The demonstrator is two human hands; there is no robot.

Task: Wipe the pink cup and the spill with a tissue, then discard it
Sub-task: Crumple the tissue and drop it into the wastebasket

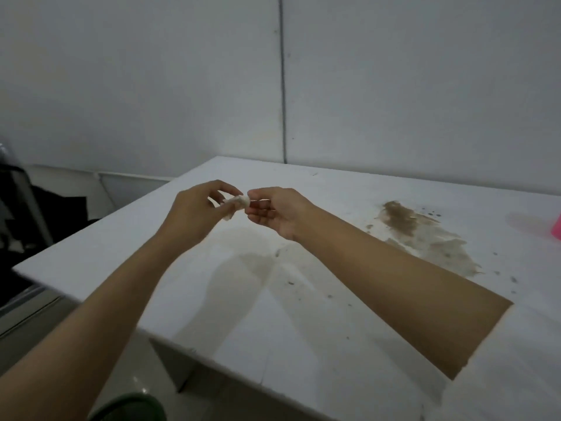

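Tissue (237,203): small wad, centre frame, pinched by left hand (197,209) and right hand (274,215) above table (318,329). Spill (425,235): right of centre. Pink cup (557,227): right edge. Risk: pulling apart could tear the wad, dropping scraps.

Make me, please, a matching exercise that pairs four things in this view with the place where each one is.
Things:
1. crumpled white tissue
2. brown smeared spill
3. pink cup
4. dark green round object

Places:
A. on the white table, cut off by the view's right edge
B. pinched between the left hand and the right hand
C. at the view's bottom edge, below the table
D. spread over the tabletop, right of both hands

Pairs: 1-B, 2-D, 3-A, 4-C
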